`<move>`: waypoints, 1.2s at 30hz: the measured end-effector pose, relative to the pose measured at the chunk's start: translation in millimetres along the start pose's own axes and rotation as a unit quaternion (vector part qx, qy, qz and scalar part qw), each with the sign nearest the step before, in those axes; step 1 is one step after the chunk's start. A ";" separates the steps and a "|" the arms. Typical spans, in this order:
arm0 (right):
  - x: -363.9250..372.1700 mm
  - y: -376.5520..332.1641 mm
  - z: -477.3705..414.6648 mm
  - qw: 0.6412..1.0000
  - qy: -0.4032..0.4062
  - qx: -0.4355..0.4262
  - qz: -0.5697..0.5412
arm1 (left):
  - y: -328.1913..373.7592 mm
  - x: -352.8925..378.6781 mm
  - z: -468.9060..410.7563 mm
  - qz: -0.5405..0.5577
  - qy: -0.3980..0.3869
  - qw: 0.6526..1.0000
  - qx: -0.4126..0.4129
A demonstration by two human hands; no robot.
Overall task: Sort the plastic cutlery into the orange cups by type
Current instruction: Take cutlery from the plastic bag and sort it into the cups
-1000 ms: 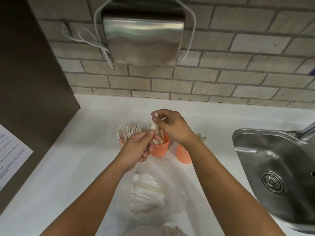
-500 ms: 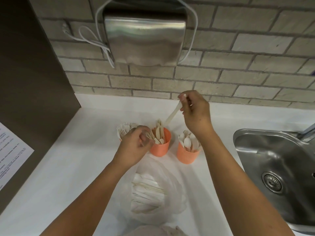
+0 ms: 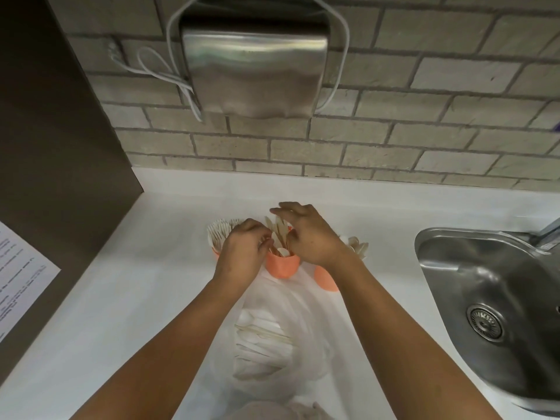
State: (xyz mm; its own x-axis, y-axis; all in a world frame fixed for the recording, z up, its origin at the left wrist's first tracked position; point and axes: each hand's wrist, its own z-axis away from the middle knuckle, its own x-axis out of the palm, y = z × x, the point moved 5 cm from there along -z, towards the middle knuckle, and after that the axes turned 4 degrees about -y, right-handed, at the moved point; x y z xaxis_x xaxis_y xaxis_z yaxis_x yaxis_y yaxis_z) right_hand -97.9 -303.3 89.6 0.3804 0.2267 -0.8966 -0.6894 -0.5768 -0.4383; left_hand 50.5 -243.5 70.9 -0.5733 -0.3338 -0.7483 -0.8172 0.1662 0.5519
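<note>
while upright, orange cup [image 3: 282, 268] between hands [image 3: 242, 253] [image 3: 312, 239]

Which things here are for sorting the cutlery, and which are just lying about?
For the job: middle cup, right cup, forks, bag of cutlery.
Just lying about: sink, hand dryer, cord, paper.

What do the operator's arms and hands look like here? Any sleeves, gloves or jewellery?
Both are bare. The left forearm and right forearm show no sleeve as far as the frame edge. The left hand and right hand wear no gloves. No ring, watch, strap or marking is visible on the sides shown.
</note>
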 end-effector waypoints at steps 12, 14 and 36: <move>-39.9 -46.3 31.2 0.978 0.170 -0.052 -0.109 | 36.5 -67.3 41.8 0.124 0.008 0.990 -0.064; -42.7 -58.5 51.5 0.965 0.121 -0.040 -0.228 | 38.0 -66.3 61.3 0.121 -0.129 0.981 -0.078; 160.4 -72.8 91.3 0.960 -0.265 0.066 0.070 | -53.3 -4.3 160.2 -0.271 -0.444 0.843 -0.136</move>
State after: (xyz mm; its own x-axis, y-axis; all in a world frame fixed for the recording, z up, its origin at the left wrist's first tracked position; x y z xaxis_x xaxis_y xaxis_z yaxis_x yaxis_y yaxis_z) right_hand -43.0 -153.3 -28.1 -0.0634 0.5414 -0.8384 -0.7958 -0.5344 -0.2849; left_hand 86.9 -102.2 -14.3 -0.0379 0.5538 -0.8318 -0.9988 -0.0467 0.0144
